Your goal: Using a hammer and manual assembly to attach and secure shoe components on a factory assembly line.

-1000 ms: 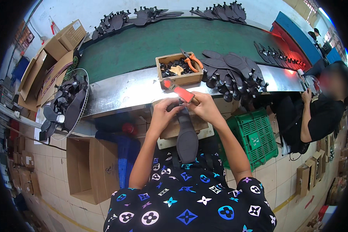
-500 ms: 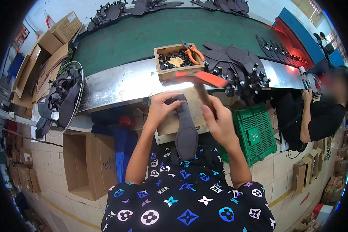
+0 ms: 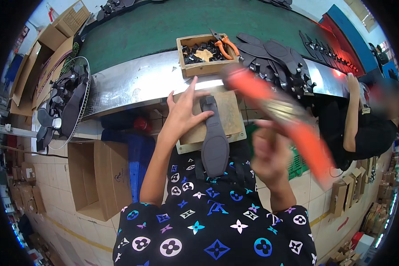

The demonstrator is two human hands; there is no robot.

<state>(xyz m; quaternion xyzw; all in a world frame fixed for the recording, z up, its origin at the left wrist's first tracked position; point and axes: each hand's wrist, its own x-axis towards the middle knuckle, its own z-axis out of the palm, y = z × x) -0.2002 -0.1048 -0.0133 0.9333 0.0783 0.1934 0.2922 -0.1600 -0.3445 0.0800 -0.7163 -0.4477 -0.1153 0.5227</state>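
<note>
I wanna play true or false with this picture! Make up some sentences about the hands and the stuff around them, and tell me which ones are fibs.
1. The right hand is holding a hammer. True.

2. The left hand is holding the pliers. False: the pliers lie at the wooden box, and the left hand is by the dark sole.

3. The pliers have orange handles. True.

4. The green crate sits on top of the metal table. False: the green crate is lower down, partly hidden behind the right hand and the hammer.

5. The wire basket on the left holds dark shoe parts. True.
</note>
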